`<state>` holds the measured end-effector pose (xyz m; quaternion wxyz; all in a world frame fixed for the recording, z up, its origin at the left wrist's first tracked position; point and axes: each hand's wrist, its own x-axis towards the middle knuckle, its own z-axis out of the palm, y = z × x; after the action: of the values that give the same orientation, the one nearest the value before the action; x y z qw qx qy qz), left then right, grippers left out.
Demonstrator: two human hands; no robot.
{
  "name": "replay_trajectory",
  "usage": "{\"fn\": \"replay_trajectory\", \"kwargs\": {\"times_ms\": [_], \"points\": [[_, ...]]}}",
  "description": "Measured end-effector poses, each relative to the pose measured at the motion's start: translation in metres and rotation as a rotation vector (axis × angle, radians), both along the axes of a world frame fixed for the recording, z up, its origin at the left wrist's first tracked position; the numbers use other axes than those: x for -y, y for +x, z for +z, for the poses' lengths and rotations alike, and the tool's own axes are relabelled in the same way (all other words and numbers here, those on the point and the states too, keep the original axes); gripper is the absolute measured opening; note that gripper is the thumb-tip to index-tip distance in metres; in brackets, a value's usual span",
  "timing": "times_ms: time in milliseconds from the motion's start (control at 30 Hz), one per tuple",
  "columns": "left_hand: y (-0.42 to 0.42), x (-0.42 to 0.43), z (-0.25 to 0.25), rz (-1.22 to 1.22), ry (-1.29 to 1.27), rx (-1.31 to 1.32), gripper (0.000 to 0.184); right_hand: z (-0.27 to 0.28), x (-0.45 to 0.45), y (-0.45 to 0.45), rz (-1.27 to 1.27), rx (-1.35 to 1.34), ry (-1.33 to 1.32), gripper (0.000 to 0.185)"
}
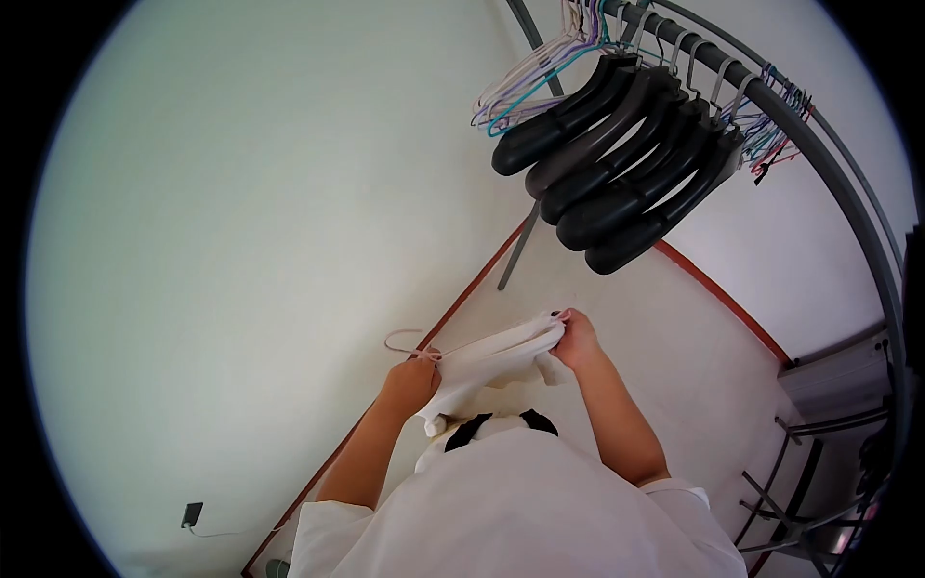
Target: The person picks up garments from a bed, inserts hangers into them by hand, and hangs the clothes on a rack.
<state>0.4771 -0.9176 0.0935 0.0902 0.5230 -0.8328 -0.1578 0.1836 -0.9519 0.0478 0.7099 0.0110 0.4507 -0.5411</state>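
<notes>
A white garment (487,361) is stretched between my two hands in front of my body. My left hand (414,383) is closed at its left end, where a thin pink hanger (403,333) shows its hook pointing left. My right hand (576,339) pinches the garment's far right end, with a bit of pink at the fingertips. Some of the cloth hangs down between the hands, close to my white shirt. Most of the hanger is hidden by cloth and fingers.
A grey metal rack (819,144) curves over the upper right, holding several thick black hangers (617,207) and thin coloured hangers (540,72). A pale wall (241,241) stands at left. Dark metal legs (790,511) are at lower right.
</notes>
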Motion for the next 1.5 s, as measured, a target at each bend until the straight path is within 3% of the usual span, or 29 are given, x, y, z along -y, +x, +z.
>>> {"fn": "replay_trajectory", "kwargs": {"times_ms": [100,167,233,333,433,533,567,800,1000,1200,1300,1367,1400,1467,1500], "points": [[-0.003,-0.002,0.000,0.019,0.075,0.072,0.022,0.013,-0.003,-0.006,0.026,0.048,0.006,0.019],[-0.003,-0.004,-0.004,0.058,0.003,-0.043,0.015,0.012,-0.004,-0.008,0.046,0.023,0.028,0.027],[-0.005,-0.004,-0.001,0.075,0.009,-0.060,0.015,0.003,-0.008,-0.011,0.125,-0.125,-0.105,0.039],[-0.005,-0.001,-0.007,0.046,0.033,-0.010,0.016,-0.001,-0.016,-0.011,0.133,-0.305,-0.145,0.043],[-0.006,0.002,-0.002,0.030,0.047,0.073,0.018,0.011,-0.021,-0.018,0.164,-0.191,-0.121,0.050],[0.005,0.005,-0.006,0.072,0.018,0.096,0.019,0.010,-0.026,-0.017,0.219,-0.147,-0.131,0.050],[0.010,0.004,-0.009,0.087,-0.004,0.104,0.020,0.005,-0.031,-0.020,0.237,-0.078,-0.178,0.039],[0.021,-0.006,-0.028,0.113,0.049,0.185,0.025,-0.003,-0.039,-0.019,0.190,0.086,-0.164,0.027],[0.013,-0.019,-0.034,0.082,-0.004,0.113,0.020,0.010,-0.036,-0.031,0.310,-0.120,-0.157,0.018],[0.005,-0.023,-0.036,0.091,0.088,0.214,0.020,0.003,-0.032,-0.035,0.359,-0.305,-0.156,0.017],[0.003,-0.027,-0.052,0.045,0.005,0.055,0.021,0.007,-0.029,-0.039,0.349,-0.354,-0.131,0.016],[0.002,-0.026,-0.066,-0.082,0.057,-0.291,0.023,0.013,-0.029,-0.044,0.323,-0.338,-0.046,0.016],[-0.002,-0.028,-0.066,-0.086,0.054,-0.290,0.023,0.013,-0.029,-0.046,0.318,-0.339,-0.048,0.016],[-0.016,-0.033,-0.068,0.027,0.473,-0.884,0.025,0.013,-0.031,-0.053,0.315,-0.302,-0.044,0.021],[-0.023,-0.035,-0.057,0.001,0.527,-1.007,0.022,0.012,-0.033,-0.053,0.310,-0.306,-0.044,0.021]]}}
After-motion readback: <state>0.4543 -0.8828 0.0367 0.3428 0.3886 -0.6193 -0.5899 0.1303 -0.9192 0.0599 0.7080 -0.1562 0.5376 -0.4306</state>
